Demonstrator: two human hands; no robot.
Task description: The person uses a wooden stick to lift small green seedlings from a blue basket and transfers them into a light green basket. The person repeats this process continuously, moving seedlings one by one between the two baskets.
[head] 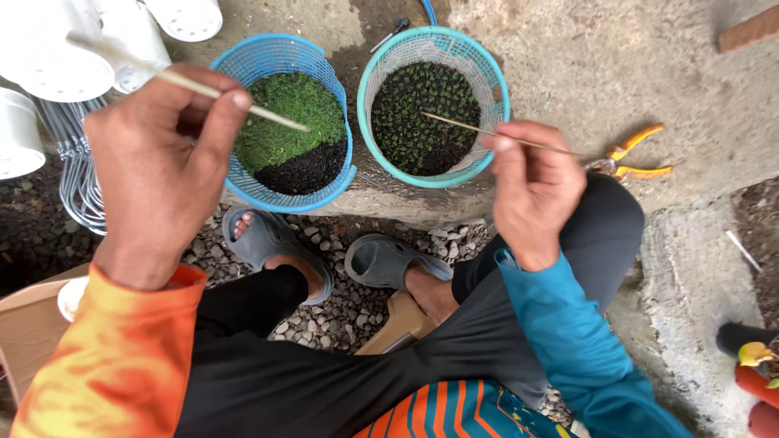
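Head view, looking down past the knees. Left hand [158, 170], at 9 o'clock of centre: fingers pinched round a thin stick [235, 99] whose tip points toward 3 o'clock and hangs over the green seedlings in the blue basket [247, 193]. Blue basket, at 11 o'clock of centre: plastic mesh, holding a dense green mat of seedlings over its upper part and bare black soil at its 5 o'clock edge. Right hand [531, 191], at 2 o'clock of centre: thumb and fingers pinched round a second stick [466, 127], its tip pointing toward 9 o'clock over the teal basket [491, 77]. Teal basket, at 12 o'clock, just beside the blue one: plastic mesh, filled with dark soil dotted all over with small sprouts. Both baskets stand on a concrete ledge [584, 65]. Pliers [629, 160], orange handles, on the ledge at 3 o'clock of the right hand, close behind it. White pots [57, 57], stacked, at 10 o'clock in the corner; bundle of wire hangers [77, 174] beneath them, at the left hand's 9 o'clock. Gravel [337, 312] below the ledge, at 6 o'clock of the baskets, with two feet in grey sandals [381, 259] resting on it. Sleeves: orange on the left arm, blue on the right. Cardboard box [28, 328] at 8 o'clock, by the left elbow
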